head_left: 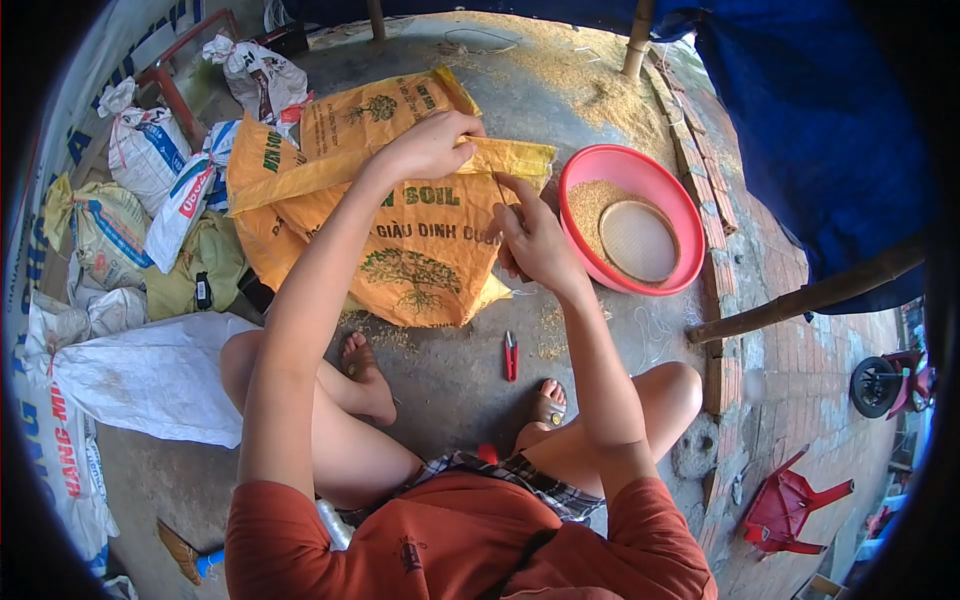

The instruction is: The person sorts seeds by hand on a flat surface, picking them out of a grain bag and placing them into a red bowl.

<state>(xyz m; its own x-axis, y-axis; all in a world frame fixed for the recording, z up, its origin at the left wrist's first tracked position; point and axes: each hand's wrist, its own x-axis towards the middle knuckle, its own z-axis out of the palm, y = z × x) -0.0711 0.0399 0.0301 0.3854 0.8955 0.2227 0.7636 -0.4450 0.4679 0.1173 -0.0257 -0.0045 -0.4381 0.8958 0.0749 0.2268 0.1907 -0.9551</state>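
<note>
Pinching the yellow folded edge of the orange sack (425, 235) between bent, closed fingers, the left hand (430, 148) reaches toward 11 o'clock in the head view. The right hand (530, 228), near 1 o'clock, is half curled, with its index finger extended to the sack's edge; whether it pinches anything cannot be told. The orange sack spreads from the centre toward 10 and 11 o'clock on the floor (440, 385), its printed side up. At 2 o'clock, just beside the right hand, a pink basin (690, 240) holds grain (596, 196) and a round sieve (640, 242). Red-handled snips (511, 358) lie between the feet, near 5 o'clock. Knotted sacks (150, 158) crowd 10 o'clock, a white sack (155, 375) lies toward 8 to 9, and a red stool (785, 508) is tipped over at 4.
</note>
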